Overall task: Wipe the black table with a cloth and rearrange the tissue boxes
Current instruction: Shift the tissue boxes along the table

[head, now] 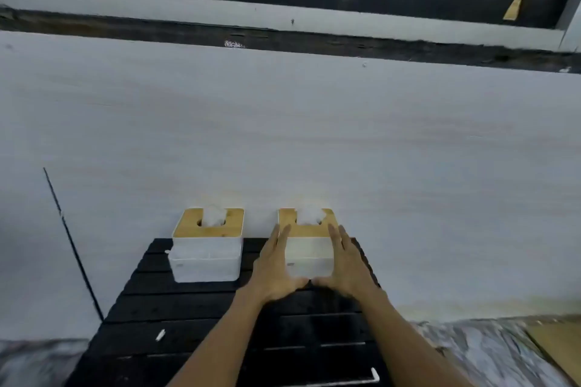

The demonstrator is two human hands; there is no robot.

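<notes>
Both hands are bracketing one tissue box in the head view: the left hand (273,264) is lying flat against the left wall of the right tissue box (309,248), and the right hand (347,262) is lying flat against its right wall. Fingers are stretched forward along the sides, with the thumbs curling in towards the near face, so the box is being clamped between two palms rather than pinched. That grip suits a boxy, smooth-sided thing, since pressure from both sides is keeping it square for a slide or a lift.

It is sitting at the far edge of the black slatted surface (195,317), close to the pale wall behind. The left tissue box (206,248) is standing apart from it, untouched, also at the far edge, so the pair are lining up in a row. Both are carrying wooden lids with tissue poking up through the slot.

No cloth is showing. A small white scrap (160,335) is lying on the near slats, so wiping probably remains.
</notes>
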